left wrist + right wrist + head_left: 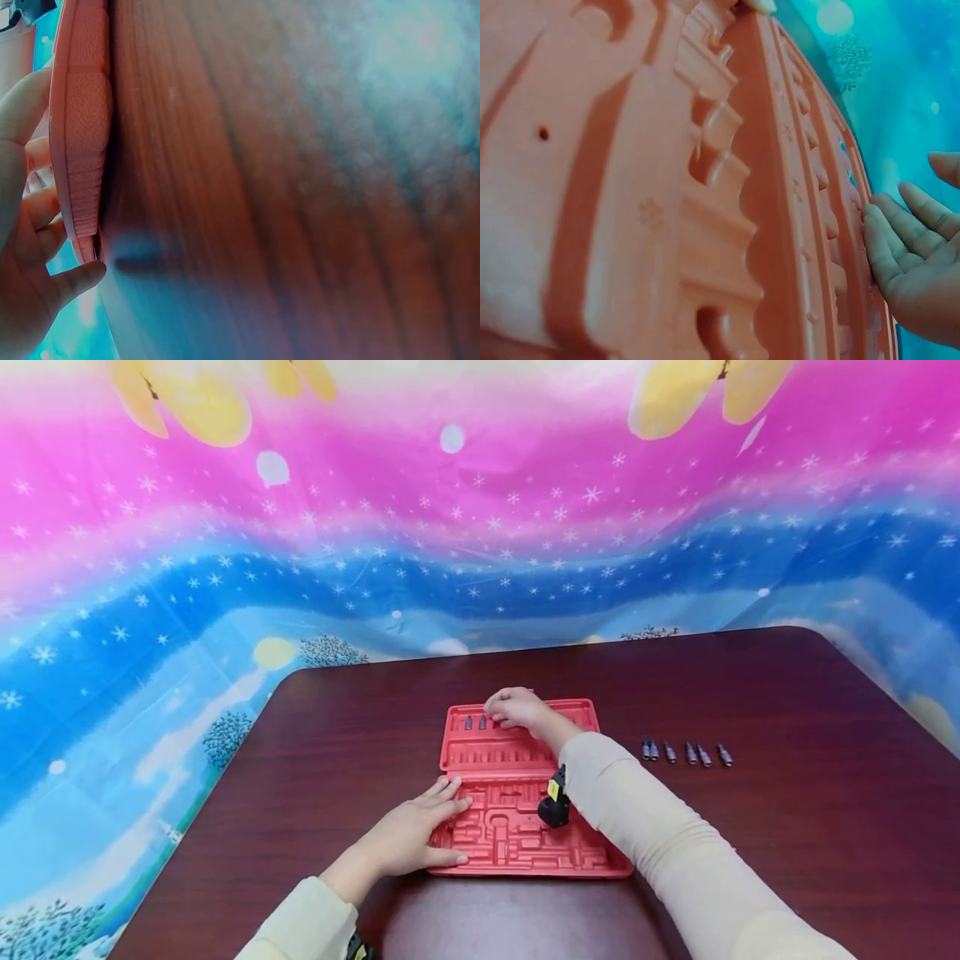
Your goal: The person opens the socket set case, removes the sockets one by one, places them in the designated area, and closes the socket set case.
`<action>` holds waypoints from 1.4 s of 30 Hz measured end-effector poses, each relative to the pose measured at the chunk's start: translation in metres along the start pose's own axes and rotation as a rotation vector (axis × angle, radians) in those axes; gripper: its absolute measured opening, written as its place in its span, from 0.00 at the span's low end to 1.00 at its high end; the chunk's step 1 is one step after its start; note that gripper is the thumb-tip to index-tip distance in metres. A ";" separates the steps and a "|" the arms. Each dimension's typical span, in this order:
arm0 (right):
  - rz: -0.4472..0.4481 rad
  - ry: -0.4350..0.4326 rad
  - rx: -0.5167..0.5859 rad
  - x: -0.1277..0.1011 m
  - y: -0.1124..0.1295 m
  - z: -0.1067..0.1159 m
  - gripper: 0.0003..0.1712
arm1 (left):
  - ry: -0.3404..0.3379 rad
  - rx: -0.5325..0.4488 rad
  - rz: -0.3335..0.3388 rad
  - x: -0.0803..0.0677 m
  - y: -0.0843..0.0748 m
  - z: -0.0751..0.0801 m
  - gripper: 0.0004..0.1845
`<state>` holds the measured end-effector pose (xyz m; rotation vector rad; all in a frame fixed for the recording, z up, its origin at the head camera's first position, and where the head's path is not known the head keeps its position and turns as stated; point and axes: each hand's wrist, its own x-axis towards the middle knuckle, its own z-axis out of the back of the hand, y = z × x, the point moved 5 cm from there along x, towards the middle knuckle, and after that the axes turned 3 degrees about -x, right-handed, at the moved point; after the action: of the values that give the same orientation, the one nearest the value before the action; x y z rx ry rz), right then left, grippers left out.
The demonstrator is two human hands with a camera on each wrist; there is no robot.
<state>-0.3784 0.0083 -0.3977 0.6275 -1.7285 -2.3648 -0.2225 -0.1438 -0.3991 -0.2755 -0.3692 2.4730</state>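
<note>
An open red moulded tool case (491, 810) lies on the table, its compartment half toward me and its lid (465, 756) folded back. Two small dark metal pieces (482, 722), like driver bits or sockets, sit upright in slots at the lid's far left. Just right of them, my right hand (517, 707) reaches over the lid. In the right wrist view its fingertips (871, 214) touch the lid's rim, and the thumb stands apart; no held piece shows. My left hand (411, 835) rests with spread fingers on the case's left edge.
Several similar metal pieces (692, 753) lie in a loose row on the brown table (787, 827), right of the case. Behind the table hangs a colourful printed cloth (480, 527). A black wrist camera (555, 810) on the right sleeve covers part of the case.
</note>
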 end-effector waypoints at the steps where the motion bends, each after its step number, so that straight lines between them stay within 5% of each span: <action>1: -0.005 0.003 -0.024 0.001 0.000 -0.001 0.15 | 0.002 -0.002 0.003 -0.001 0.000 0.000 0.39; 12: 0.003 -0.015 -0.307 0.006 0.004 -0.022 0.15 | 0.004 -0.004 0.013 -0.009 0.001 -0.005 0.39; 25: -0.046 -0.139 -0.062 0.014 0.002 -0.018 0.07 | -0.004 0.002 0.012 -0.006 0.001 -0.008 0.39; 36: -0.075 -0.183 -0.214 0.014 0.004 -0.012 0.06 | -0.018 0.044 -0.006 -0.003 -0.001 -0.001 0.38; 42: -0.057 -0.154 -0.192 0.013 0.004 -0.008 0.06 | -0.010 0.054 0.001 0.001 -0.003 0.001 0.37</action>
<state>-0.3870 -0.0041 -0.3991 0.4824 -1.5307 -2.6407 -0.2215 -0.1412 -0.3975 -0.2407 -0.3062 2.4820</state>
